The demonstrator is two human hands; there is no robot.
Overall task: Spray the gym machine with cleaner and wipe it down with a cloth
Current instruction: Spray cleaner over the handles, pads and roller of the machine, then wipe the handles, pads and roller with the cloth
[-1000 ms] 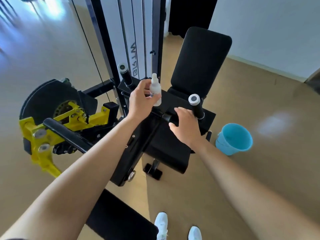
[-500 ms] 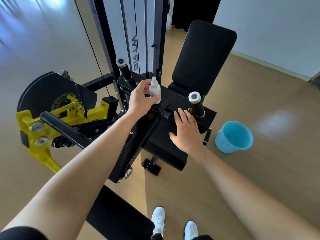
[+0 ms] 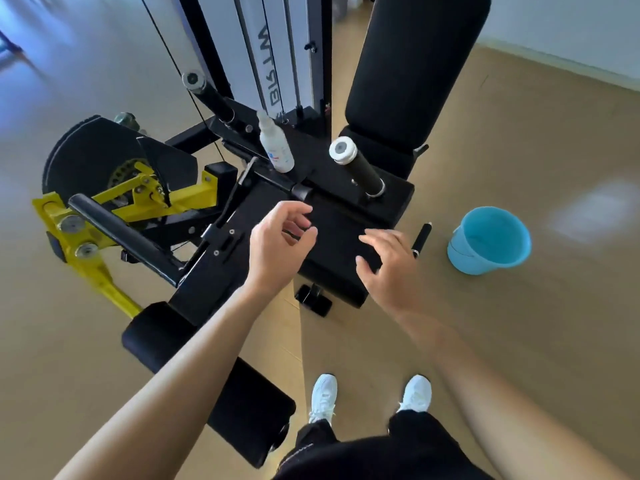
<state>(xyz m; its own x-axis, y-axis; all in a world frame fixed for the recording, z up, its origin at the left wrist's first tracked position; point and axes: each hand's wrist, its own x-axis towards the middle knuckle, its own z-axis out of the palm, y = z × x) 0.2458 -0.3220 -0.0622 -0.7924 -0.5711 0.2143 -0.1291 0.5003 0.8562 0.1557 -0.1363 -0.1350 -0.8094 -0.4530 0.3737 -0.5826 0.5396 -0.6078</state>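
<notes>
The spray bottle stands upright on the gym machine's frame, just behind the seat pad. The left hand hovers with fingers loosely curled, holding nothing. The right hand has its fingers spread on the pad, perhaps on a dark cloth. Wiping looks mostly undone.

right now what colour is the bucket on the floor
The bucket is light blue; the head view shows it best.

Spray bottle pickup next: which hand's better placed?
Left. The left hand is empty, fingers loosely curled, nearest the spray bottle; the right hand is farther off, over the seat.
</notes>
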